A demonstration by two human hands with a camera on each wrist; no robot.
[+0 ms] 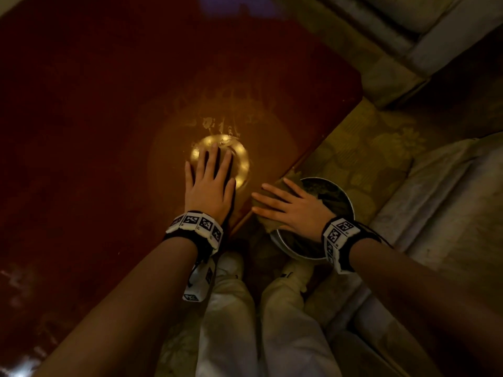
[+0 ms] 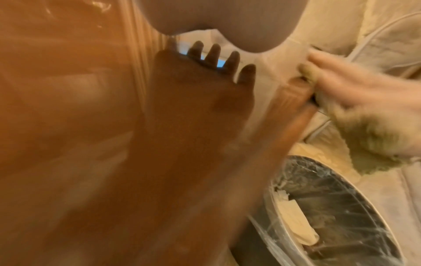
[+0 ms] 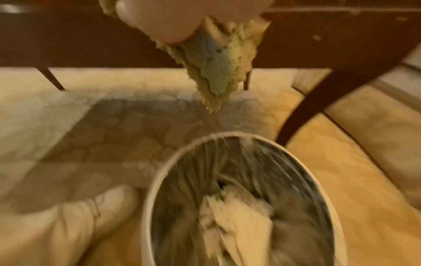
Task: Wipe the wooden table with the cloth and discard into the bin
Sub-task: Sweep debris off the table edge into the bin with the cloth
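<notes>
The dark red wooden table (image 1: 95,131) fills the left of the head view. My left hand (image 1: 209,183) lies flat on it near the front edge, fingers straight and spread; the left wrist view shows this hand (image 2: 200,90) dark against the wood. My right hand (image 1: 291,208) is just off the table edge, above the bin (image 1: 351,202). It holds a greenish-yellow cloth (image 1: 265,223) under the palm. In the right wrist view the cloth (image 3: 216,59) hangs down from the hand over the bin's rim (image 3: 148,198). The bin is round, plastic-lined, and has pale crumpled waste inside.
The bin stands on patterned carpet (image 1: 367,148) between the table corner and pale sofa cushions (image 1: 449,200). My white shoes (image 3: 91,216) are beside it. A dark table leg (image 3: 307,108) slants down near the bin. A bright ring of glare (image 1: 242,161) sits by my left fingers.
</notes>
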